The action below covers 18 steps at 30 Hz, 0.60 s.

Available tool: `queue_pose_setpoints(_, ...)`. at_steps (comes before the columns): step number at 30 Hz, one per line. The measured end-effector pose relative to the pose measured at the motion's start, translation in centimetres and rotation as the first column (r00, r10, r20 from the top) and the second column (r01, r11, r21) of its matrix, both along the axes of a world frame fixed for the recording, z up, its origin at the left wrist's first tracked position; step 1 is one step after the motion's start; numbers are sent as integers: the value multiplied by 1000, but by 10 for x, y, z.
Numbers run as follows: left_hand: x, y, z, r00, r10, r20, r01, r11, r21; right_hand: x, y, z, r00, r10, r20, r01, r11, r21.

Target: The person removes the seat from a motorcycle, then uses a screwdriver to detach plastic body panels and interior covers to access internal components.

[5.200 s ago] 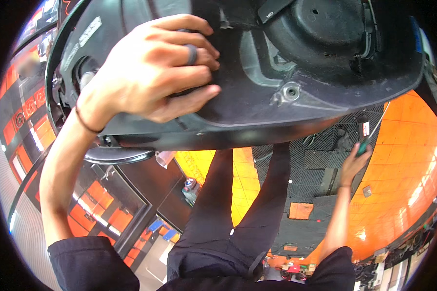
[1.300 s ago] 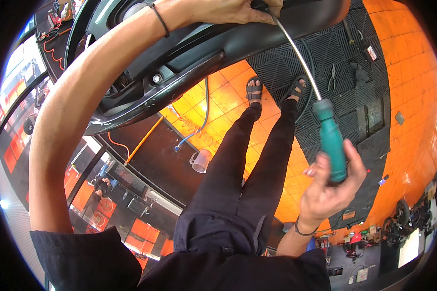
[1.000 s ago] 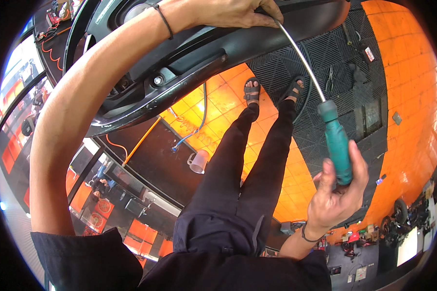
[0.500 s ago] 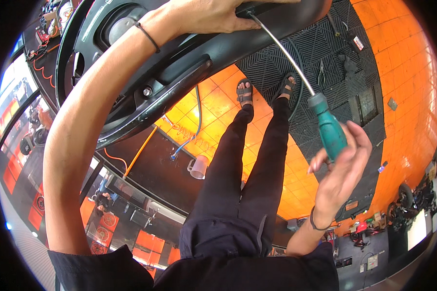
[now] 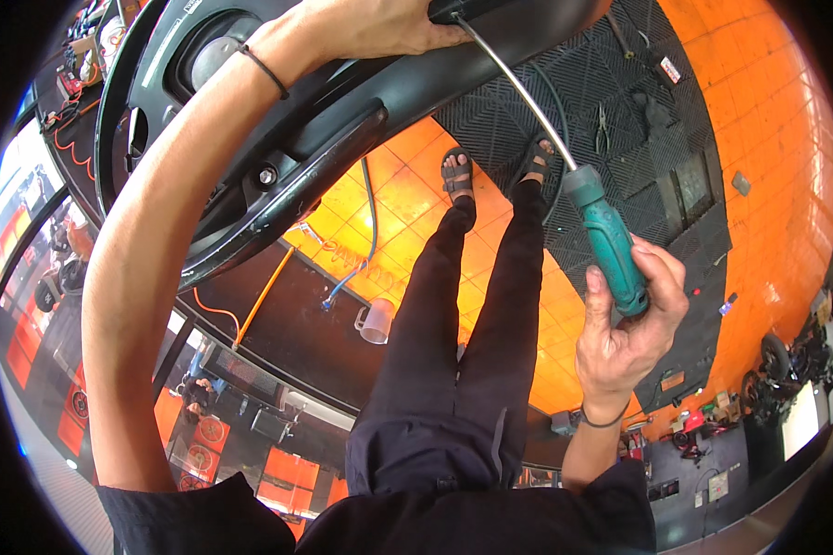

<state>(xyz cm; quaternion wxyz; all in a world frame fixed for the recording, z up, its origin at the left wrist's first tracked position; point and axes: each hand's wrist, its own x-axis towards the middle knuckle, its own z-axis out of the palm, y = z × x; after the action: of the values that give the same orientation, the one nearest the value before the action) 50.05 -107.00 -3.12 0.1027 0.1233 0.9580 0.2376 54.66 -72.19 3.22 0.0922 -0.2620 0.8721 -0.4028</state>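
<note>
Your right hand [image 5: 627, 344] is closed on the lower end of the green handle of a screwdriver [image 5: 611, 245], thumb on one side and fingers on the other. Its metal shaft [image 5: 554, 136] slants up to the black panel [image 5: 537, 37], where your left hand [image 5: 370, 28] sits by the tip; its fingers are partly cut off, so you cannot tell how they are set. Left of that, a bolt [image 5: 267, 175] sits in the panel's recess. Below lie a dark mat [image 5: 491, 116] with pliers [image 5: 602, 129] on it, orange tiles [image 5: 777, 185], and a clear jug [image 5: 376, 322] near your left leg.
</note>
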Motion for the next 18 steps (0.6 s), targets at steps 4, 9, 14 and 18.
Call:
queue_pose_setpoints(4, -5, 1, 4, 998, 23, 56, -21, 999, -32, 8, -13, 17, 645, -300, 703, 439, 898, -20)
queue_pose_setpoints(9, -2, 2, 12, 998, 29, 57, -28, 1000, -13, -2, -12, 29, 183, -51, 982, 547, 835, -59)
queue_pose_setpoints(14, -3, 3, 18, 994, 28, 109, -23, 999, -45, 4, -14, 10, 992, 86, -92, -67, 978, 199)
queue_pose_setpoints(18, 0, -3, 1, 1000, -3, 20, 3, 1000, -6, 0, -11, 20, 618, -226, 753, 306, 951, 34)
